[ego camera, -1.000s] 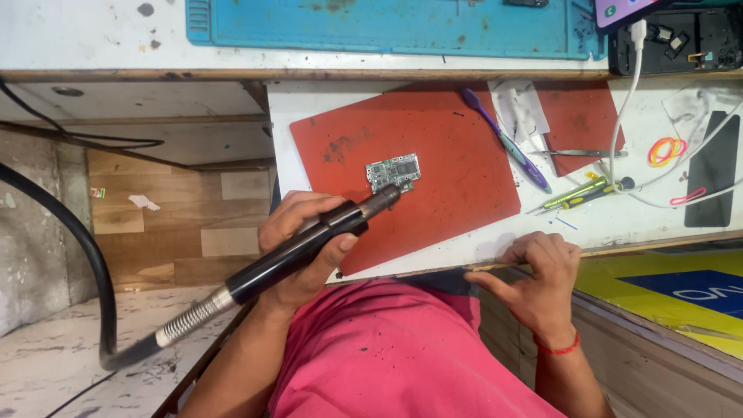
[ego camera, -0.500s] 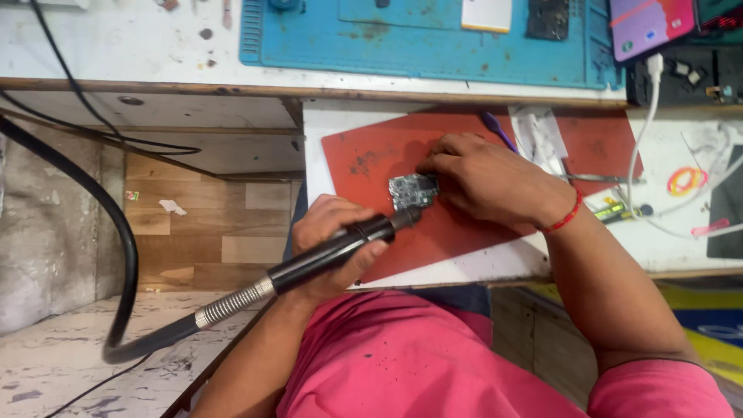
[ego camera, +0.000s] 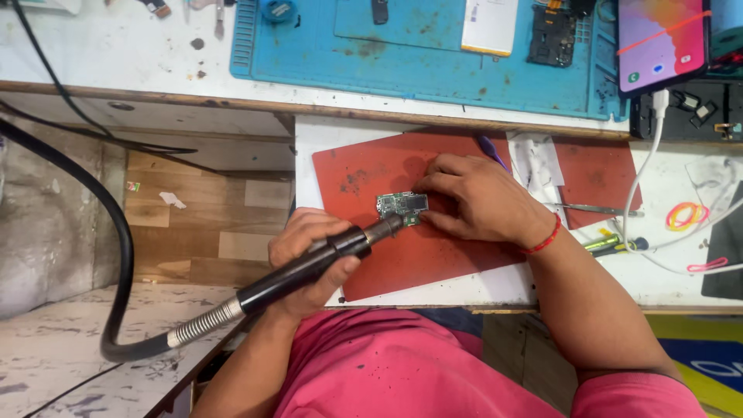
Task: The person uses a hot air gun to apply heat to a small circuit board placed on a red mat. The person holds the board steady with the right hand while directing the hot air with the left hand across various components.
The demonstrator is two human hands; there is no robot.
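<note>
Left hand (ego camera: 309, 259) is wrapped tight around a black hot-air handpiece (ego camera: 306, 271), fingers closed over the barrel. The metal nozzle tip sits at the lower edge of a small green circuit board (ego camera: 402, 207), touching or just above it, can't tell which. The handpiece's ribbed metal collar and thick black hose (ego camera: 116, 255) run off to the left of the board and loop up over the workbench edge.

Right hand (ego camera: 480, 203) lies palm down just right of the circuit board, fingers curled, fingertips pressing on the board's right edge and pinning it flat. A red thread bracelet (ego camera: 544, 238) is on that wrist.

The circuit board lies flat on a red mat (ego camera: 371, 166), roughly mid-mat. The mat lies on a white tabletop (ego camera: 309, 139).

Right of the board, past the hand: a purple-handled tool (ego camera: 491, 151) partly hidden by the knuckles, a clear plastic bag (ego camera: 535, 159), metal tweezers (ego camera: 592, 209), and yellow-green screwdrivers (ego camera: 611, 244). Farther right: a white cable (ego camera: 642, 162) and coloured rubber bands (ego camera: 687, 214).

Above the board, on the higher shelf: a blue work mat (ego camera: 418, 54) with a white-and-yellow battery (ego camera: 489, 25), a dark phone board (ego camera: 551, 35), and a lit phone (ego camera: 662, 42) at its right end.

Pink shirt (ego camera: 410, 371) fills the view below the board.
</note>
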